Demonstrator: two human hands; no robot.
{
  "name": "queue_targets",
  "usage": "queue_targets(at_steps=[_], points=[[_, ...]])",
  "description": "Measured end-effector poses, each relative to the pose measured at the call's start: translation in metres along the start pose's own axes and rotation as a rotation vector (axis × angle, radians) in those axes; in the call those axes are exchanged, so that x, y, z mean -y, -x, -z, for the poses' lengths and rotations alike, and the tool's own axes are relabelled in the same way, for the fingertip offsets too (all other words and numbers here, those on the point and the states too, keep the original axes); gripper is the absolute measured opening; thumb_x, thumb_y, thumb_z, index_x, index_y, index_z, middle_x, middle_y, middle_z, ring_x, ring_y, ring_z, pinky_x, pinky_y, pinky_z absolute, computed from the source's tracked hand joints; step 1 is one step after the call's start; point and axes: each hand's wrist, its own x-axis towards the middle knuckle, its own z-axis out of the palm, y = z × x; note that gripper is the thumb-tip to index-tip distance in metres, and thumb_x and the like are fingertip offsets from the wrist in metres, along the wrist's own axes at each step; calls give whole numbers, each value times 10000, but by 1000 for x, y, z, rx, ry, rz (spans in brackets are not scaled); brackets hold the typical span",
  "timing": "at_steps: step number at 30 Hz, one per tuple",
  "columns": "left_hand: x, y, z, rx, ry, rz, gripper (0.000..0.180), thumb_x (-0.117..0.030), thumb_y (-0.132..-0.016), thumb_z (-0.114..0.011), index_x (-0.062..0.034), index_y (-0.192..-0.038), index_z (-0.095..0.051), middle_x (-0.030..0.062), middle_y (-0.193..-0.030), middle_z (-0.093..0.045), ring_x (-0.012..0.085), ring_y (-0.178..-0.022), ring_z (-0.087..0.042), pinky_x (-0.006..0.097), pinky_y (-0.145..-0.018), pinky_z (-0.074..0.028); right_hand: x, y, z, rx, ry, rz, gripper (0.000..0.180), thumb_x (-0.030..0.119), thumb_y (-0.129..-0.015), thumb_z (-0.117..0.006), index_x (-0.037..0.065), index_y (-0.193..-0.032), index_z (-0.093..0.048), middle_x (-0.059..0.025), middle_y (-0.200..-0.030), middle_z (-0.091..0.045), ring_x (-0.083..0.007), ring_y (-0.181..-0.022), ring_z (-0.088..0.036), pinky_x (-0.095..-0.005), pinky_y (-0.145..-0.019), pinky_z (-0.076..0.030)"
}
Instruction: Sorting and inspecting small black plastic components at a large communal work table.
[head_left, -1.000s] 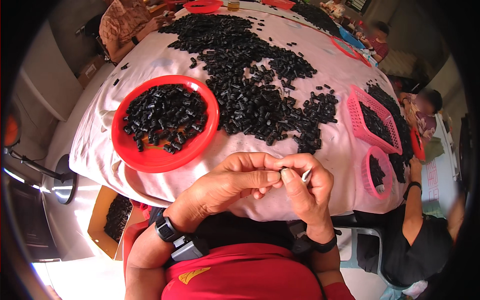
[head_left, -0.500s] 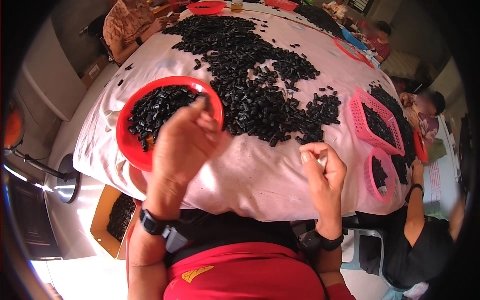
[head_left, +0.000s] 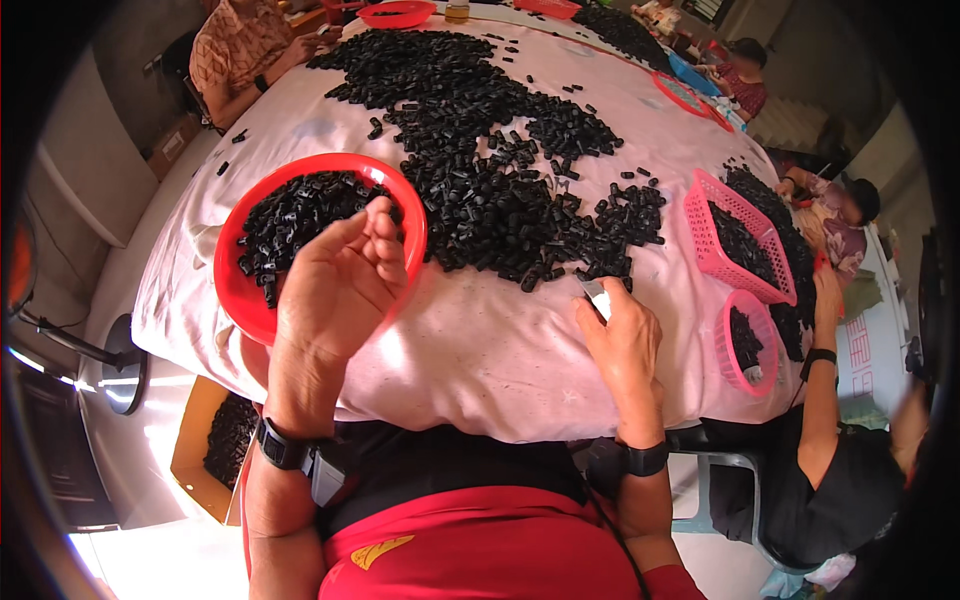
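My left hand [head_left: 345, 270] hovers over the near right rim of a red basin [head_left: 232, 290]. Its palm is turned up and its loosely bent fingers hold nothing that I can see. Small black cylindrical pieces [head_left: 300, 215] fill much of the basin. At the near edge of a large heap of the same black pieces [head_left: 480, 210], my right hand [head_left: 625, 330] is closed on a small white tool [head_left: 601, 304]. A thin grey tip sticks out of it toward the pieces; the rest is hidden in the fingers.
A pale pink cloth [head_left: 480, 370] covers the table. To the right stand a pink rectangular basket [head_left: 705, 255] and a round pink basket [head_left: 727, 350], both with black pieces. A cardboard box [head_left: 190, 440] sits on the floor at left. Other people sit around the table.
My left hand has opened and turned its palm up, dropping slightly toward me. My right hand has rolled over, back upward, bringing the white tool's tip toward the heap. The whole view has shifted slightly.
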Motion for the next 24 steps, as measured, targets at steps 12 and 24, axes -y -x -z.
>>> queue_targets(at_steps=[12, 24], points=[[55, 10, -11, 113, -604, 341, 301, -182, -959, -598, -53, -1229, -569, 0, -955, -641, 59, -748, -573, 198, -666, -464, 44, 10, 27, 148, -752, 21, 181, 67, -842, -723, 24, -997, -640, 15, -709, -598, -10, -635, -508, -190, -538, -408], [74, 9, 1, 254, -652, 297, 274, -170, -955, -618, -30, -1191, -625, -20, -975, -658, 45, -793, -584, 201, -682, -459, 69, 21, 35, 119, -713, 187, 230, 61, -811, -763, 46, -1004, -639, -55, -815, -672, -97, -671, -641, -236, -543, -481]])
